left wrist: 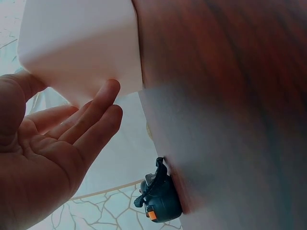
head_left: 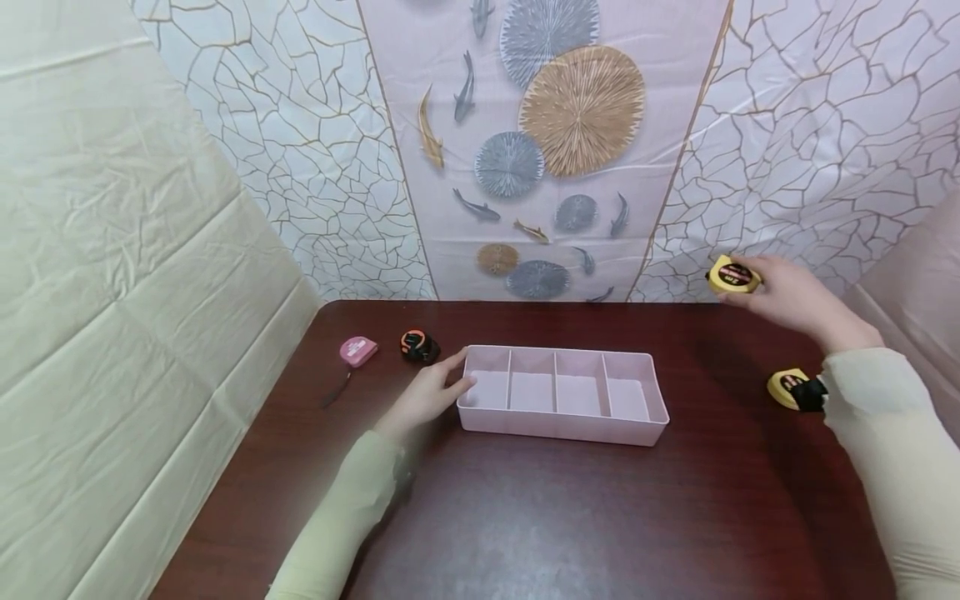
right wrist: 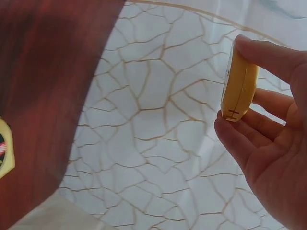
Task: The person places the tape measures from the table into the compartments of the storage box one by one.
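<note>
A pale pink compartment tray (head_left: 562,427), split by dividers, stands on the dark wooden table. At its left end my left hand (head_left: 423,398) grips the end wall, thumb at the rim and fingers outside, as the left wrist view also shows. Up at the right, above the table's far edge, my right hand (head_left: 795,300) holds a yellow tape measure (head_left: 733,275). In the right wrist view that tape measure (right wrist: 239,86) is pinched edge-on between thumb and fingertips. A second yellow tape measure (head_left: 787,389) lies on the table below my right forearm, partly hidden by the sleeve.
Behind my left hand lies a black-and-orange tape measure (head_left: 418,346). Farther left is a pink tape measure (head_left: 358,351) with a dark strap. Patterned cloth (head_left: 300,167) hangs behind the table (head_left: 540,508), and plain cream cloth (head_left: 112,292) covers the left side.
</note>
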`<state>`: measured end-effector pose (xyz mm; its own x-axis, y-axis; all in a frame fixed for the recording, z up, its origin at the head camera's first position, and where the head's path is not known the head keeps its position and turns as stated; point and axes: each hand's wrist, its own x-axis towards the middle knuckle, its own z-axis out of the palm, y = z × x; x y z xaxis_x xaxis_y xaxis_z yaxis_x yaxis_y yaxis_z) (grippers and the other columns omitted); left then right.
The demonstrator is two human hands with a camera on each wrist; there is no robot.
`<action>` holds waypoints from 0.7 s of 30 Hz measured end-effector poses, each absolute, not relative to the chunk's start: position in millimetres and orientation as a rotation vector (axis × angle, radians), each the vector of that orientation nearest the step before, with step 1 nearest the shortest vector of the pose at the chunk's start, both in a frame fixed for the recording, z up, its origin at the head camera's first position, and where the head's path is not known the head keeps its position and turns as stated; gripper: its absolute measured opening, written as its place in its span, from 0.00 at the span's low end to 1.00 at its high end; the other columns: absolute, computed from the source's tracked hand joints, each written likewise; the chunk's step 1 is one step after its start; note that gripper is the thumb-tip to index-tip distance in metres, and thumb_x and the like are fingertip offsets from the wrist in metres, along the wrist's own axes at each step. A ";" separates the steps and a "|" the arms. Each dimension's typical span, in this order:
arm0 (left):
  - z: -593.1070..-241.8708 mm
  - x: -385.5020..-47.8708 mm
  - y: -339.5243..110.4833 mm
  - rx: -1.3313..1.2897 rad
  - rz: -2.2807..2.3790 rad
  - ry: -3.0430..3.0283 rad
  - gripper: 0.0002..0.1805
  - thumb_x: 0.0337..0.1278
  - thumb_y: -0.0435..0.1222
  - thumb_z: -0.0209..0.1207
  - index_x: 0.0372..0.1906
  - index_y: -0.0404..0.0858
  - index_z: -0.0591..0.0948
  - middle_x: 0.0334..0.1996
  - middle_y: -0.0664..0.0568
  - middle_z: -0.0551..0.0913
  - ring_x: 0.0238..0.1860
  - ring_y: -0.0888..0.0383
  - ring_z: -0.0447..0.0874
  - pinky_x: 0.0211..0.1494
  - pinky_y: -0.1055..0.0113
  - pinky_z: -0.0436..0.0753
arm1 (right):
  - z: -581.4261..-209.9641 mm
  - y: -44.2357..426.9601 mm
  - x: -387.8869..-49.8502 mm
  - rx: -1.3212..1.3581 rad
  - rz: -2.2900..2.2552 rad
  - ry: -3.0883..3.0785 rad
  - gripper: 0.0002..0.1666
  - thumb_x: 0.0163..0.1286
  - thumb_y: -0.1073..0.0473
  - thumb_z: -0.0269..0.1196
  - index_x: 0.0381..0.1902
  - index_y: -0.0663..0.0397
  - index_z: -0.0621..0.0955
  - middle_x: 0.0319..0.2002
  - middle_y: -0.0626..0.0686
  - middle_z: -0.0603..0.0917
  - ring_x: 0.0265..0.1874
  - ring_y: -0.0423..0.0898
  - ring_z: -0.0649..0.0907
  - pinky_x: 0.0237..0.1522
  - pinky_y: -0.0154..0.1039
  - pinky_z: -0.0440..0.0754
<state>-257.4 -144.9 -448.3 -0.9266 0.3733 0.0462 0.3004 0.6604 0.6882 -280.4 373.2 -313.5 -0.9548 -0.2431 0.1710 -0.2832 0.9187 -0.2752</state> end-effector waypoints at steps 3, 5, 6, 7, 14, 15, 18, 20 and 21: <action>-447.0 -256.6 -144.3 0.559 1.125 2.763 0.36 0.71 0.45 0.60 0.78 0.42 0.62 0.71 0.45 0.70 0.69 0.50 0.71 0.69 0.50 0.71 | -303.2 370.0 -278.4 0.408 0.421 -2.927 0.44 0.68 0.52 0.68 0.71 0.74 0.65 0.58 0.80 0.71 0.55 0.75 0.73 0.50 0.70 0.70; -446.7 -256.4 -144.0 0.560 1.125 2.765 0.36 0.71 0.45 0.59 0.78 0.42 0.62 0.71 0.45 0.70 0.69 0.49 0.71 0.69 0.50 0.70 | -296.6 368.4 -277.4 0.410 0.399 -2.916 0.43 0.68 0.51 0.68 0.71 0.73 0.66 0.57 0.80 0.71 0.53 0.74 0.73 0.49 0.69 0.70; -446.5 -256.0 -143.9 0.560 1.123 2.768 0.36 0.71 0.45 0.59 0.78 0.42 0.62 0.71 0.45 0.70 0.69 0.49 0.71 0.69 0.50 0.70 | -293.3 367.6 -276.9 0.408 0.395 -2.916 0.43 0.69 0.51 0.67 0.71 0.73 0.65 0.58 0.80 0.71 0.53 0.74 0.73 0.49 0.69 0.70; -446.4 -255.9 -143.8 0.563 1.121 2.772 0.36 0.71 0.45 0.59 0.78 0.42 0.63 0.71 0.45 0.70 0.69 0.49 0.71 0.69 0.50 0.70 | -290.1 366.9 -276.5 0.409 0.385 -2.912 0.43 0.69 0.51 0.67 0.71 0.73 0.65 0.58 0.80 0.70 0.52 0.74 0.74 0.48 0.69 0.70; -446.3 -256.3 -144.4 0.577 1.110 2.778 0.36 0.72 0.46 0.59 0.78 0.41 0.62 0.70 0.43 0.72 0.68 0.48 0.73 0.69 0.50 0.71 | -273.8 362.2 -273.3 0.409 0.366 -2.880 0.43 0.69 0.53 0.67 0.72 0.71 0.65 0.57 0.79 0.71 0.49 0.73 0.74 0.45 0.67 0.71; -446.3 -256.2 -144.5 0.579 1.112 2.777 0.36 0.72 0.46 0.59 0.78 0.41 0.62 0.70 0.43 0.72 0.68 0.48 0.73 0.69 0.50 0.71 | -271.9 361.8 -273.1 0.416 0.361 -2.874 0.42 0.69 0.53 0.67 0.72 0.71 0.65 0.56 0.79 0.71 0.49 0.73 0.75 0.45 0.67 0.71; -446.7 -256.7 -144.8 0.583 1.113 2.775 0.36 0.72 0.46 0.59 0.78 0.41 0.62 0.70 0.43 0.71 0.68 0.48 0.73 0.69 0.50 0.71 | -265.7 360.5 -273.0 0.435 0.332 -2.864 0.42 0.70 0.52 0.66 0.72 0.71 0.65 0.56 0.78 0.72 0.48 0.72 0.75 0.45 0.67 0.71; -447.1 -256.9 -145.3 0.580 1.117 2.774 0.36 0.72 0.46 0.59 0.78 0.40 0.62 0.70 0.43 0.71 0.68 0.48 0.72 0.69 0.50 0.71 | -261.9 358.8 -273.4 0.435 0.315 -2.862 0.42 0.70 0.52 0.66 0.71 0.72 0.65 0.56 0.78 0.72 0.49 0.72 0.75 0.46 0.68 0.71; -447.2 -257.1 -145.6 0.576 1.117 2.775 0.36 0.71 0.46 0.59 0.78 0.41 0.62 0.70 0.43 0.71 0.68 0.48 0.72 0.69 0.50 0.70 | -260.2 358.4 -274.0 0.434 0.313 -2.862 0.42 0.70 0.51 0.66 0.71 0.72 0.65 0.57 0.78 0.71 0.50 0.73 0.75 0.47 0.69 0.71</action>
